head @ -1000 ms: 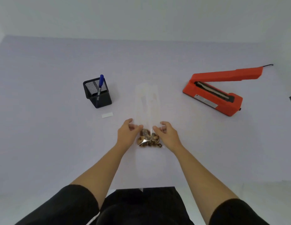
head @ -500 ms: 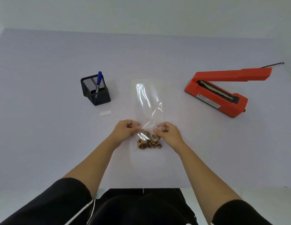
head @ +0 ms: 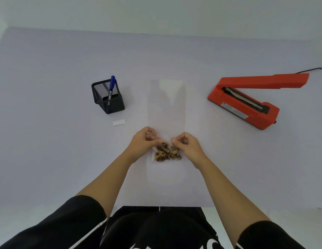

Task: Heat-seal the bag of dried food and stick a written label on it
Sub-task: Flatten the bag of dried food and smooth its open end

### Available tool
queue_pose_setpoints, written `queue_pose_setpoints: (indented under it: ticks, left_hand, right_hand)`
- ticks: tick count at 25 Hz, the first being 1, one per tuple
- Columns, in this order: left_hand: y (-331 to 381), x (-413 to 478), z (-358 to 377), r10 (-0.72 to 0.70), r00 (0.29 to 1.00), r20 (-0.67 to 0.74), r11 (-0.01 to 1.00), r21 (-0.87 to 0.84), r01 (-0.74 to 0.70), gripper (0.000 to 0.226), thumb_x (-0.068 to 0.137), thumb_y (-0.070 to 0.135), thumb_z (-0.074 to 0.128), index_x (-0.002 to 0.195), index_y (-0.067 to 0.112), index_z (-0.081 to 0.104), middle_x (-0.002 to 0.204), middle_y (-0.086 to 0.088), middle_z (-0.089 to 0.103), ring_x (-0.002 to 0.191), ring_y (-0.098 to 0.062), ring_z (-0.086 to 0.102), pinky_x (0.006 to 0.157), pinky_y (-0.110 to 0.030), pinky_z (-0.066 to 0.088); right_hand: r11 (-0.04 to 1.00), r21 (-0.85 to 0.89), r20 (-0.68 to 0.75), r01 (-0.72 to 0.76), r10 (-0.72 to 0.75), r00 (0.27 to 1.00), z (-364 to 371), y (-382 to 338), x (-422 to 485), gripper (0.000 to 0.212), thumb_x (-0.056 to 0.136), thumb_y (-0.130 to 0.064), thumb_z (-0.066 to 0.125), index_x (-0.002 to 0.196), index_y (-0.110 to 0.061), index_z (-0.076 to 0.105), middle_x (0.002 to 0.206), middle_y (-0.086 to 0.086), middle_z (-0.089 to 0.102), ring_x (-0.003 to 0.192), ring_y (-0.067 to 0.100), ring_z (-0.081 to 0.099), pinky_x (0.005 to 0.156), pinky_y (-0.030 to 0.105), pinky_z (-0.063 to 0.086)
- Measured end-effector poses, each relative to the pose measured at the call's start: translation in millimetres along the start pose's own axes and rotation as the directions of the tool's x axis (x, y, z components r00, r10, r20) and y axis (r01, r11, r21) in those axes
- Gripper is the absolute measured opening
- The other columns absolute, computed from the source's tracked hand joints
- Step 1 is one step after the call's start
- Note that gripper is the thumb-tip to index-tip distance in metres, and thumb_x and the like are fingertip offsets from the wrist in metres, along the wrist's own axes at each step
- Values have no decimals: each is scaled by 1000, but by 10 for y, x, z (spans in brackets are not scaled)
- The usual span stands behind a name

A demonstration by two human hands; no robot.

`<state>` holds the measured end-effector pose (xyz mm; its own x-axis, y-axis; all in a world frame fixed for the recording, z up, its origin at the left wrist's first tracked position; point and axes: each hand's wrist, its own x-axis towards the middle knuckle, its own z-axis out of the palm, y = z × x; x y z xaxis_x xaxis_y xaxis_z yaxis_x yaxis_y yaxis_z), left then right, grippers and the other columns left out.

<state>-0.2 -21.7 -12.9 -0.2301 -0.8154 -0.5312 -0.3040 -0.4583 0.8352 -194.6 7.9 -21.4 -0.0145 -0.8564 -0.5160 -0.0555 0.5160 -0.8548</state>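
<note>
A broad, flat surface (head: 48,132) in pale lavender fills most of the view, smooth and matte. Its far edge meets a plain, off-white wall (head: 156,13) with a faint grey-green cast. Along the near edge runs a paler strip (head: 311,217); what it is cannot be told. Light is soft and even, shadows faint.

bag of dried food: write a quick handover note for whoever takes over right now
Left hand and right hand: each pinches the clear plastic bag just above the dried food. The bag lies flat on the table.
Red heat sealer: on the right, arm raised, nothing in it.
White label: on the table beside the mesh pen holder, which holds the blue marker.
Done: nothing sealed or stuck.
Left: seal bag, write label, stick it on.
</note>
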Motion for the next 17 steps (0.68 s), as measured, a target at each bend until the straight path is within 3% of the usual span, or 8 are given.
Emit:
queue_pose_setpoints:
  ticks: [3,7,10,13,17]
  left_hand:
    - [31,10,-34,-8,999,50,1000,27,7,21,78,18,75,96,14,67,77,-1,70,75,-3,66,76,-18,47]
    - [-1,-6,-40,-38,998,59,999,-31,40,9,77,17,75,86,17,73,80,0,68,83,-17,61,80,-28,50]
    - [-16,-33,-23,-52,997,50,998,-26,53,8,79,19,73,86,17,74,80,1,68,82,-17,59,80,-28,49]
    - [-4,-52,-53,-47,997,66,998,-29,49,9,79,21,72,88,21,75,88,2,70,88,-15,61,90,-29,48]
    - [-7,-45,-104,5,998,58,994,110,-12,14,77,25,75,91,23,75,84,2,72,84,-17,62,89,-32,48]
  right_hand:
    - [1000,-3,80,-4,4,997,-60,-11,-17,11,85,-13,67,92,-20,61,86,7,69,78,12,66,67,14,51]
    - [999,-17,120,-30,32,992,-61,-13,-36,10,84,-12,67,91,-20,69,92,2,69,86,8,65,71,10,50]
    - [999,4,115,-48,48,992,-67,-8,-29,10,83,-10,68,90,-17,70,90,-2,69,86,7,64,74,13,50]
    - [1000,12,108,-28,26,994,-72,-15,-29,11,82,-9,70,90,-16,70,93,1,71,88,11,66,76,16,51]
    - [1000,3,139,-7,7,990,-84,19,-77,17,76,-5,74,88,-15,69,93,3,72,86,11,68,74,15,52]
